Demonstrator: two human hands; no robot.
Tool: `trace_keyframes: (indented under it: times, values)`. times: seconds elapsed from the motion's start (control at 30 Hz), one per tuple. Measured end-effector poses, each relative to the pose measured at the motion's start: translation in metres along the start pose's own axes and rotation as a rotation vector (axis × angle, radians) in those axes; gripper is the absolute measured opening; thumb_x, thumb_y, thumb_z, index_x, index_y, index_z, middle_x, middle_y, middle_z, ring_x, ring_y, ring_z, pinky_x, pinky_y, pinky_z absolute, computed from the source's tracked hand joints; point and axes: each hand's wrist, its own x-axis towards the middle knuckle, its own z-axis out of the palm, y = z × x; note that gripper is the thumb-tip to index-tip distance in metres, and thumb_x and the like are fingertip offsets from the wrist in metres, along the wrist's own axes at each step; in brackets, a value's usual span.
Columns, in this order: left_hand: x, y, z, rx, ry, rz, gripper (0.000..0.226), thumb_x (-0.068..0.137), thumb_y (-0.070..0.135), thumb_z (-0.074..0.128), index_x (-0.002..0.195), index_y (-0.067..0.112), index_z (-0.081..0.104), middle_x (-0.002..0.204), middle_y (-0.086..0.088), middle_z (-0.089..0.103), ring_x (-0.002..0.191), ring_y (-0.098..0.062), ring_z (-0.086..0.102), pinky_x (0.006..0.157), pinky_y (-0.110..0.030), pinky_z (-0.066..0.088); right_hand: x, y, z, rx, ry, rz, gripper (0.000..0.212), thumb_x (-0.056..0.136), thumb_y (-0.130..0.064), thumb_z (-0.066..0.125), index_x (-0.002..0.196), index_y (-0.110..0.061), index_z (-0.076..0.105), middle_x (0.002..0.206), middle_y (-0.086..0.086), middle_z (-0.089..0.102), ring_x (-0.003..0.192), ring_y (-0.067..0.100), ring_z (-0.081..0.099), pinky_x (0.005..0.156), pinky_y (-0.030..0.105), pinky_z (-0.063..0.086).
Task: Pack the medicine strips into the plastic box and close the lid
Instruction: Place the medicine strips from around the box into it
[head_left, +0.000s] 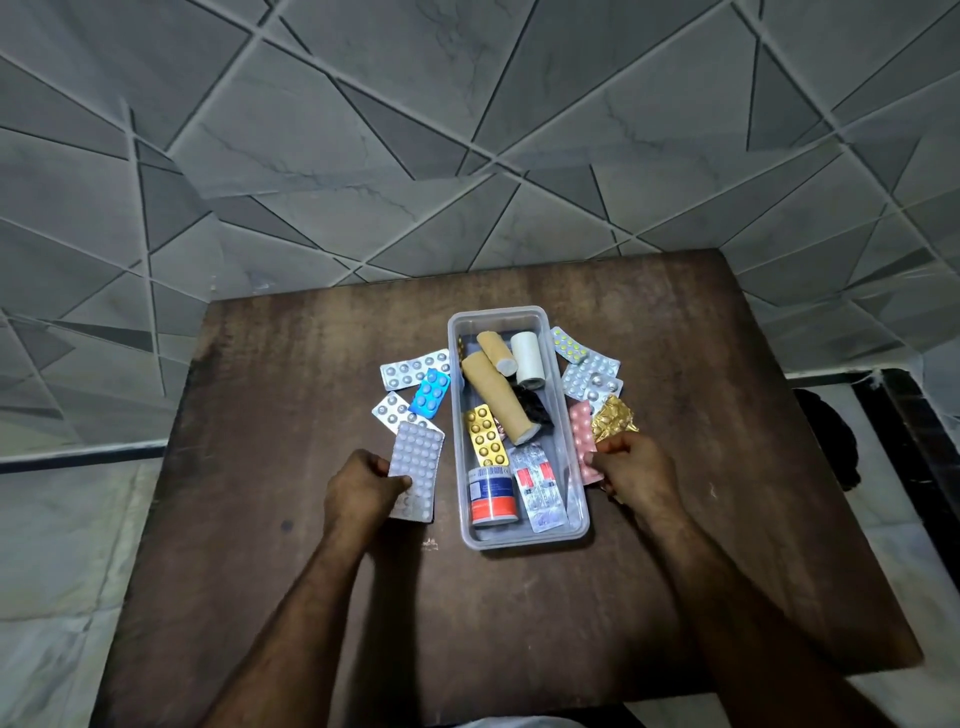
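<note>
Medicine strips flank the plastic box (519, 540): left hand (363, 493) grips a white strip (415, 467), right hand (636, 470) pinches a pink strip (581, 431).

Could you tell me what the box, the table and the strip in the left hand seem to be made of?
The box looks like translucent frosted plastic: the table shows faintly through its walls. The table seems dark wood or laminate, matte and worn, with streaky grain. The strip in the left hand looks like silvery foil with white blisters, probably plastic.

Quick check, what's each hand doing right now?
Left hand: closed on the large white pill strip, left of the plastic box.
Right hand: gripping the pink strip.
</note>
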Motion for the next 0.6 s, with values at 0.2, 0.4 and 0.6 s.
trace_keyframes:
  times: [0.2,0.4,0.6]
  values:
    - [-0.013,0.03,-0.022,-0.098,0.039,0.078,0.017,0.068,0.021,0.074,0.079,0.018,0.062,0.074,0.0,0.068,0.074,-0.026,0.067,0.067,-0.042,0.056,-0.005,-0.017,-0.016,0.228,0.059,-0.04,0.015,0.07,-0.015,0.079,0.066,-0.017,0.064,0.063,0.007,0.068,0.043,0.009,0.058,0.046,0.026,0.049]
    - [-0.057,0.086,-0.02,-0.099,0.063,0.314,0.016,0.073,0.019,0.072,0.086,0.02,0.063,0.07,0.004,0.067,0.065,-0.012,0.062,0.055,-0.023,0.04,-0.034,-0.051,-0.01,0.233,0.136,-0.276,0.016,0.075,-0.013,0.077,0.071,-0.02,0.063,0.06,-0.006,0.061,0.053,0.011,0.055,0.057,0.026,0.045]
    - [-0.074,0.092,0.012,-0.103,0.01,0.355,0.021,0.075,0.023,0.076,0.089,0.022,0.06,0.068,0.01,0.06,0.066,-0.01,0.058,0.057,-0.02,0.038,-0.063,-0.053,0.004,-0.094,-0.022,-0.376,0.01,0.077,-0.018,0.072,0.08,-0.018,0.063,0.065,-0.006,0.062,0.059,0.004,0.058,0.056,0.018,0.042]
